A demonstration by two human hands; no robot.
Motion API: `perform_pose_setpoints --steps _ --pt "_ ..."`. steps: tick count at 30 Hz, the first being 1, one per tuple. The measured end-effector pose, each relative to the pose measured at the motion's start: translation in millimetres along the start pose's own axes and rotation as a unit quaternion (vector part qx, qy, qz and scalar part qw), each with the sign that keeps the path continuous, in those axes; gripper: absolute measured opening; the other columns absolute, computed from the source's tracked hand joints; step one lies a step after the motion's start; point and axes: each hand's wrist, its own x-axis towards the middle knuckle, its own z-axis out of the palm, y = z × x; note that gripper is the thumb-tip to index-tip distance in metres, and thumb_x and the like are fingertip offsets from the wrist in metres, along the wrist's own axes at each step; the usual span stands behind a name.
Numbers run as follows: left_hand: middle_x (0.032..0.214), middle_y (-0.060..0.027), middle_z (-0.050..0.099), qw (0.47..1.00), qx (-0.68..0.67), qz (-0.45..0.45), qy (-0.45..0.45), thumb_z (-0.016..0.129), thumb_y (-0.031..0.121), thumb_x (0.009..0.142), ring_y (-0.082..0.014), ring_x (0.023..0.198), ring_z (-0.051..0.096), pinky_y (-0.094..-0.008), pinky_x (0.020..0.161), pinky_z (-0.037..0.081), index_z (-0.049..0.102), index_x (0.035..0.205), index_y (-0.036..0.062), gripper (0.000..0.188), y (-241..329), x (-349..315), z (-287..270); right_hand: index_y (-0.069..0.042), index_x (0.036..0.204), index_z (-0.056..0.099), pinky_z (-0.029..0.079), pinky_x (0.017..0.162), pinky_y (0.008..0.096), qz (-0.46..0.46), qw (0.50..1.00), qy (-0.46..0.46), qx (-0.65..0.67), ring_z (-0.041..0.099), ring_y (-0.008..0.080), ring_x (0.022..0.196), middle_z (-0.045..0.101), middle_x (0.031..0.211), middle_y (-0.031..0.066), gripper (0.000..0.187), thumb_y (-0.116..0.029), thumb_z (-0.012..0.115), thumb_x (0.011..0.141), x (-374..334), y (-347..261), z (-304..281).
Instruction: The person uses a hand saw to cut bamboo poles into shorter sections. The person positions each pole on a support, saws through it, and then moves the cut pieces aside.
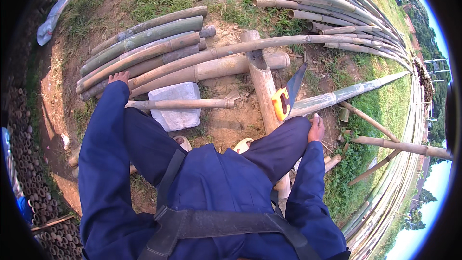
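My left hand (119, 77) rests on a stack of cut bamboo lengths (144, 50) at the left, its fingers spread over one of the lower pieces. At the right, my right hand (316, 128) lies beside my knee with its fingers extended and nothing in them. A handsaw (281, 104) with a yellow-orange handle leans by a thick bamboo support (262, 79), its dark blade pointing away. One long bamboo pole (231, 48) passes across the top of that support. Nearer to me, a shorter bamboo piece (187, 104) lies over a pale stone block (175, 115).
Many long bamboo poles (332, 0) spread out at the far right. A greenish pole (351, 92) runs off to the right, near a bamboo frame (385, 140). Stacked cut bamboo ends (41, 188) stand at the left edge. A plastic sheet (53, 21) lies far left.
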Motion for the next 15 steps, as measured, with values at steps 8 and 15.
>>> perform_pose_setpoints --steps 8,15 --pt "0.138 -0.0117 0.054 0.946 -0.137 0.202 0.213 0.084 0.037 0.071 -0.0296 0.13 0.052 -0.0432 0.108 0.041 0.044 0.145 0.0107 0.088 178 4 -51 -0.003 0.125 0.067 0.049 0.097 0.0426 -0.054 0.995 -0.068 -0.04 0.066 0.0362 0.11 0.07 0.116 0.0212 0.054 -0.049 0.064 0.096 -21 -38 12" --pt "0.104 -0.0148 0.074 0.958 -0.18 0.138 0.173 0.084 0.041 0.076 -0.0329 0.1 0.072 -0.0459 0.088 0.054 0.06 0.107 0.0106 0.05 244 44 -32 -0.018 0.138 0.061 0.028 0.119 0.052 -0.203 0.947 -0.033 -0.247 0.037 0.0406 0.142 0.044 0.152 0.0196 0.068 -0.052 0.076 0.081 -91 -57 -11"
